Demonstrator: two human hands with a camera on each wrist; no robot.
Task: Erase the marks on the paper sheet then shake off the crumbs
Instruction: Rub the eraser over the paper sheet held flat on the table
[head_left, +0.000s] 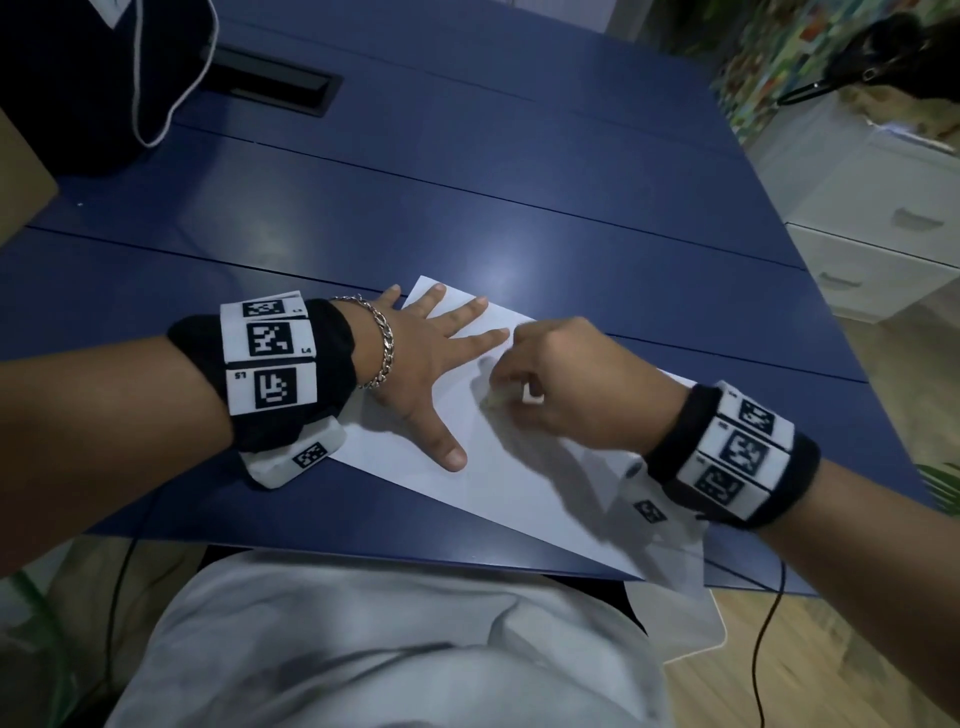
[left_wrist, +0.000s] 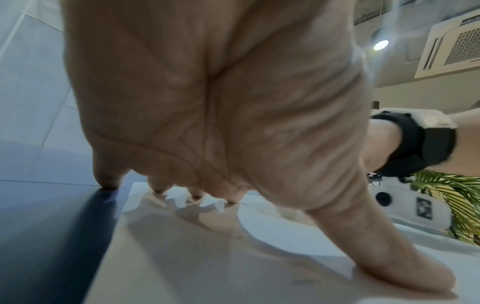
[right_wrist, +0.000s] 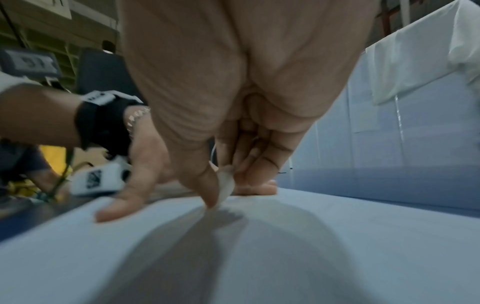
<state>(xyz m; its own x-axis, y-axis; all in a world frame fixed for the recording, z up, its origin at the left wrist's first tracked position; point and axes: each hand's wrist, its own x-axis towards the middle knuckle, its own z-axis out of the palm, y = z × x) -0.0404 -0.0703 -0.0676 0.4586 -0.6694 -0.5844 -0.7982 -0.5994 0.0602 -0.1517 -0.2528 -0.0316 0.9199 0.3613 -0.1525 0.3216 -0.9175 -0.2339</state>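
A white paper sheet (head_left: 509, 483) lies slanted on the blue table (head_left: 467, 197), its near corner reaching the table's front edge. My left hand (head_left: 431, 364) is spread flat, with most fingers and the thumb pressing on the sheet's left part and the little finger on the table. My right hand (head_left: 550, 384) pinches a small white eraser (head_left: 532, 393) and presses its tip on the sheet beside the left fingers. In the right wrist view the eraser (right_wrist: 225, 183) sits between thumb and fingers, touching the paper (right_wrist: 285, 246). In the left wrist view the left fingertips (left_wrist: 158, 190) press on the paper (left_wrist: 207, 267).
A black bag (head_left: 78, 78) with a white cord lies at the table's far left, beside a black cable slot (head_left: 275, 83). White drawers (head_left: 872, 244) stand to the right. More white paper (head_left: 675, 613) hangs over the table's front edge near my lap.
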